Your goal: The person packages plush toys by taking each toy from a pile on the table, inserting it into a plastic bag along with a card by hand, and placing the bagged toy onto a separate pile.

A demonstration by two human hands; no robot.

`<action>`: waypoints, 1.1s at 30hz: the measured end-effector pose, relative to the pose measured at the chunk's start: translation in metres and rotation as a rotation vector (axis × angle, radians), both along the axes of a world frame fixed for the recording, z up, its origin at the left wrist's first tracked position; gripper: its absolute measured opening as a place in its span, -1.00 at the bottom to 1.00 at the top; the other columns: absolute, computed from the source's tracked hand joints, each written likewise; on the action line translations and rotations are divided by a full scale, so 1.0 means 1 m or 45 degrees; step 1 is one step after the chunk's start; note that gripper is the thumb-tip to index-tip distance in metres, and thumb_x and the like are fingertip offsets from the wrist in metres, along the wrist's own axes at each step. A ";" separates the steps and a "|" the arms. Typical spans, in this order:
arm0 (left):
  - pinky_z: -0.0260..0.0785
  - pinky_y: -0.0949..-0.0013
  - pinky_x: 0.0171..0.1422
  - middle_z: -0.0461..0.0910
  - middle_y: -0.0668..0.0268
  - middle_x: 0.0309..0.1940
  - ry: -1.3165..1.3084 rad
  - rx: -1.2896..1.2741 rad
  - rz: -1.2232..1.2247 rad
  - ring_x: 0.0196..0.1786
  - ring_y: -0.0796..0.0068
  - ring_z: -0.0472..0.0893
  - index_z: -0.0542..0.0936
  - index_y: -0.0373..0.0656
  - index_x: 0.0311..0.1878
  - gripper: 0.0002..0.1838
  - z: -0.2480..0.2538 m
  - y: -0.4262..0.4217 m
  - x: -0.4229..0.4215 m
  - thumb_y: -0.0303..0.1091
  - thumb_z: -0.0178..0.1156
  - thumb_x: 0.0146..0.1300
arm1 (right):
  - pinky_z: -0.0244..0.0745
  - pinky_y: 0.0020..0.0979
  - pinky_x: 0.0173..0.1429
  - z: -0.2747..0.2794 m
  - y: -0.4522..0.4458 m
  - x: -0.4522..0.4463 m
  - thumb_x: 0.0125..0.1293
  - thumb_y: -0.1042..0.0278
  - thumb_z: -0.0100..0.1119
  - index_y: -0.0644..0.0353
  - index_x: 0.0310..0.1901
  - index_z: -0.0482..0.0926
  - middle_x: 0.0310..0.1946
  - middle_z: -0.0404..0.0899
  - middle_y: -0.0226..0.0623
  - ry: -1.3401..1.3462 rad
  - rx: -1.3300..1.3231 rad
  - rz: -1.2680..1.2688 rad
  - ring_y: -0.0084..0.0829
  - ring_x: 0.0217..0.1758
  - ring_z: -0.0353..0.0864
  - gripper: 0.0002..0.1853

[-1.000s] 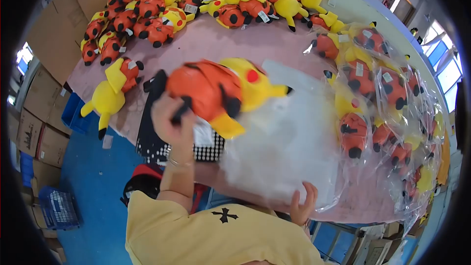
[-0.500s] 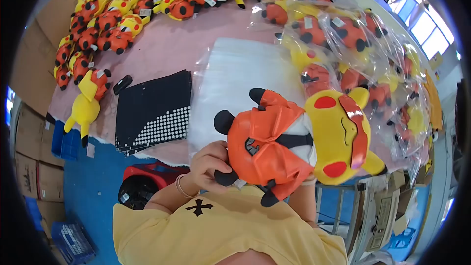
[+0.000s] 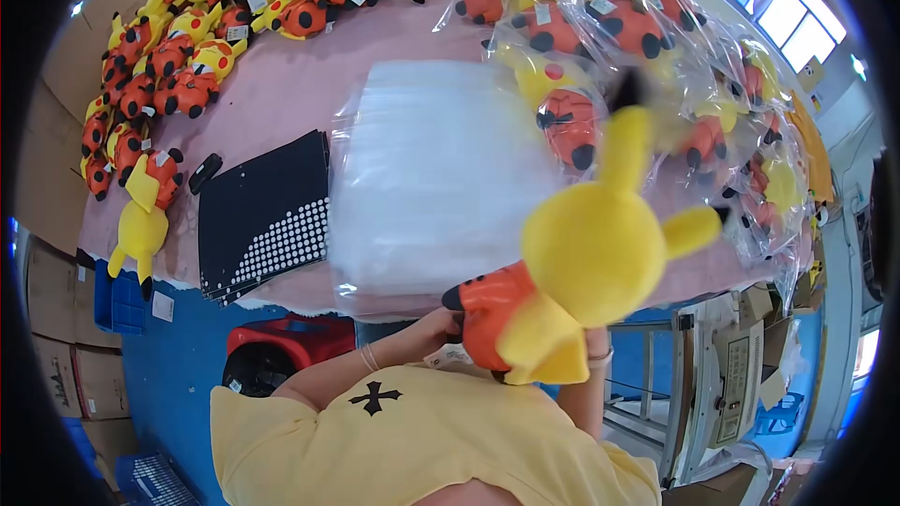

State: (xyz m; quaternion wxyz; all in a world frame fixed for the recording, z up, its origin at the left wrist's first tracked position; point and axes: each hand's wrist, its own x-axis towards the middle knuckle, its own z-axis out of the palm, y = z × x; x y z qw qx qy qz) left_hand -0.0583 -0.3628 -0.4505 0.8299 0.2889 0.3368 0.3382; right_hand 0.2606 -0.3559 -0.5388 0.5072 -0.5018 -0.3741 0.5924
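Observation:
A yellow plush toy in an orange-red outfit (image 3: 592, 248) is held up near my chest, the back of its head facing me and its black-tipped ears pointing up and right. My left hand (image 3: 439, 330) grips the toy at its orange lower end. Behind the toy's yellow tail my right hand (image 3: 596, 345) is mostly hidden, so its fingers cannot be made out. A stack of clear plastic bags (image 3: 431, 187) lies on the pink table (image 3: 281, 112) beyond the toy. Left of the bags are black sheets with white dots (image 3: 267, 215).
Loose plush toys (image 3: 178, 80) are heaped at the back left, and one (image 3: 142, 225) lies at the left edge. Bagged toys (image 3: 567, 122) cover the right side. A small black object (image 3: 204, 172) is by the sheets. Below stand a red stool (image 3: 291, 347) and cartons (image 3: 736, 384).
The toy has come from over the table to my chest, then turned from its front to its back. My right hand has moved up behind it. The view has shifted right.

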 end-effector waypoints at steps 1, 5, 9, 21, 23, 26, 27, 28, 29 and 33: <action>0.24 0.45 0.12 0.48 0.24 0.01 0.045 0.039 -0.048 0.02 0.43 0.42 0.43 -0.22 0.13 -0.54 -0.010 -0.004 -0.001 -0.35 0.02 0.12 | 0.49 -0.40 0.00 0.019 0.001 -0.016 -0.04 0.44 0.39 0.24 0.13 0.42 0.02 0.54 -0.28 0.050 0.051 0.063 -0.44 -0.04 0.53 -0.38; 0.26 0.48 0.07 0.50 0.24 -0.01 0.210 0.120 -0.225 -0.01 0.46 0.43 0.44 -0.24 0.12 -0.57 -0.025 -0.010 -0.023 -0.37 0.02 0.15 | 0.47 -0.40 0.02 0.079 -0.005 -0.070 -0.16 0.42 0.48 0.32 0.06 0.43 -0.02 0.54 -0.17 0.145 0.177 0.337 -0.32 -0.02 0.52 -0.33; 0.30 0.49 -0.02 0.53 0.25 -0.07 0.345 0.119 -0.364 -0.09 0.48 0.45 0.46 -0.25 0.08 -0.61 -0.018 -0.013 -0.052 -0.38 0.04 0.16 | 0.46 -0.42 0.01 0.090 -0.002 -0.097 -0.17 0.50 0.44 0.31 0.12 0.38 -0.04 0.54 -0.17 0.135 0.118 0.517 -0.33 -0.05 0.53 -0.29; 0.35 0.57 -0.35 0.61 0.32 -0.35 1.222 0.302 -0.727 -0.43 0.58 0.48 0.54 -0.30 -0.06 -0.74 0.030 0.011 -0.113 -0.38 0.06 0.24 | 0.47 -0.38 0.06 0.084 0.018 -0.117 -0.11 0.39 0.46 0.30 0.13 0.37 0.00 0.51 -0.14 0.046 0.011 0.701 -0.31 -0.01 0.52 -0.29; 0.34 0.57 -0.39 0.61 0.35 -0.42 1.108 0.422 -0.646 -0.50 0.58 0.46 0.57 -0.28 -0.12 -0.77 0.036 0.027 -0.127 -0.38 0.07 0.24 | 0.48 -0.38 0.06 0.083 0.026 -0.116 -0.09 0.36 0.46 0.31 0.12 0.39 -0.02 0.53 -0.14 0.030 -0.025 0.701 -0.32 -0.02 0.52 -0.31; 0.28 0.58 -0.45 0.59 0.37 -0.53 1.253 0.579 -0.408 -0.58 0.61 0.40 0.60 -0.24 -0.20 -0.82 0.052 0.046 -0.126 -0.38 0.11 0.20 | 0.47 -0.40 0.06 0.089 0.037 -0.110 -0.02 0.35 0.41 0.31 0.11 0.40 -0.02 0.53 -0.15 -0.046 0.040 0.770 -0.35 -0.03 0.52 -0.38; 0.31 0.58 -0.40 0.59 0.36 -0.48 1.373 0.703 -0.255 -0.54 0.60 0.41 0.60 -0.24 -0.21 -0.84 0.053 0.052 -0.122 -0.42 0.16 0.15 | 0.47 -0.41 0.06 0.091 0.040 -0.108 0.01 0.35 0.38 0.32 0.10 0.41 -0.02 0.53 -0.15 -0.084 0.070 0.808 -0.36 -0.03 0.52 -0.41; 0.34 0.58 -0.36 0.58 0.35 -0.44 1.485 0.823 -0.099 -0.51 0.58 0.42 0.59 -0.24 -0.22 -0.84 0.053 0.057 -0.115 -0.45 0.21 0.10 | 0.47 -0.42 0.06 0.093 0.043 -0.104 0.04 0.34 0.35 0.32 0.09 0.42 -0.02 0.53 -0.15 -0.122 0.098 0.844 -0.37 -0.03 0.52 -0.44; 0.33 0.53 -0.29 0.57 0.34 -0.37 1.580 0.965 -0.049 -0.41 0.50 0.45 0.59 -0.19 -0.19 -0.81 0.053 0.063 -0.109 -0.41 0.22 0.09 | 0.47 -0.42 0.06 0.095 0.047 -0.099 0.04 0.34 0.35 0.32 0.09 0.42 -0.02 0.53 -0.15 -0.123 0.097 0.835 -0.37 -0.03 0.52 -0.44; 0.25 0.38 0.05 0.48 0.35 -0.17 1.634 1.463 -0.134 -0.07 0.33 0.43 0.58 -0.09 -0.11 -0.68 0.016 0.080 -0.101 -0.35 0.30 0.01 | 0.43 -0.39 0.11 0.105 0.074 -0.077 0.09 0.36 0.26 0.26 0.08 0.45 -0.04 0.54 -0.21 -0.188 -0.087 0.886 -0.33 -0.01 0.50 -0.52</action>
